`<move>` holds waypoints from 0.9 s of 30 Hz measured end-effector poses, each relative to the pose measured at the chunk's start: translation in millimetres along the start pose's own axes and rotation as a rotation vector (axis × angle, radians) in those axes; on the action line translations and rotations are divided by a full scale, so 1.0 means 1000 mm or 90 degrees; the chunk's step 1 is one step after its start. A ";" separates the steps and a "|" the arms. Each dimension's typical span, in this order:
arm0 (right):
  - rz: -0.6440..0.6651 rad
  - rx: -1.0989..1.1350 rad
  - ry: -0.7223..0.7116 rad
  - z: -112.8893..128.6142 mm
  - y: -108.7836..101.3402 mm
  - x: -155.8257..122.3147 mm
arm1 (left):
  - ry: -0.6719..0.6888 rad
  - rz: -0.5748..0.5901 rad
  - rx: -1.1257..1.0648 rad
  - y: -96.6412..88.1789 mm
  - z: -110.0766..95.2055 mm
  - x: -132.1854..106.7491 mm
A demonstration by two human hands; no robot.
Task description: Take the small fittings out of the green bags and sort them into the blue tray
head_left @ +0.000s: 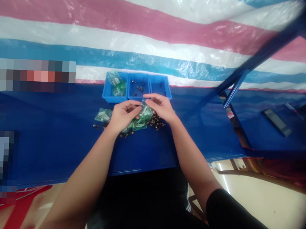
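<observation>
In the head camera's view, a person in black short sleeves is working with both bare hands over a blue tabletop [146,154], forearms reaching in across its near edge. The left hand [125,115] is closing thumb and bent fingers at the left side of a small clear bag [146,111]; the right hand [160,106] is gripping the same bag from its right, the index finger stretching out above it. The bag is hanging between the two hands, just above a heap of similar bags [139,125] showing green and whitish tones. Dark and brassy screws [157,123] are lying scattered at the right of the heap, with more peeking out along its lower side. Another bag [103,115] is resting beyond the left wrist, a lone screw [96,126] lying just beside it. Toward the tabletop's far edge, three blue bins are standing side by side: the left bin [115,99] is holding bags, the middle bin [139,74] a few screws. A phone [276,122] is lying well apart at the right, beyond a blue metal frame [266,53]. A striped plastic sheet [146,35] is filling the background.
</observation>
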State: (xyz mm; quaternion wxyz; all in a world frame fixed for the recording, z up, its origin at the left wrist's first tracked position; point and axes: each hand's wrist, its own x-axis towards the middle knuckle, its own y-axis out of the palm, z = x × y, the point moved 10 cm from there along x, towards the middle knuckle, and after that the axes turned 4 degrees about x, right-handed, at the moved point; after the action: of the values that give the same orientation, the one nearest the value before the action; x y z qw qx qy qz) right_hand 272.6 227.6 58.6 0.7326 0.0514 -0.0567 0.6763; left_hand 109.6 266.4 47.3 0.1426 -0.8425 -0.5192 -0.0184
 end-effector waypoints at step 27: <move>-0.061 0.049 0.054 -0.012 -0.008 0.006 | -0.043 -0.079 -0.021 -0.014 0.006 0.002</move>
State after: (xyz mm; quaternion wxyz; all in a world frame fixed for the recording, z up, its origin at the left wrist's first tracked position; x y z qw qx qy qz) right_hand 281.2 235.0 47.7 0.7634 0.0537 0.0030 0.6437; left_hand 98.1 275.9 44.7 0.1096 -0.8111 -0.5745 -0.0072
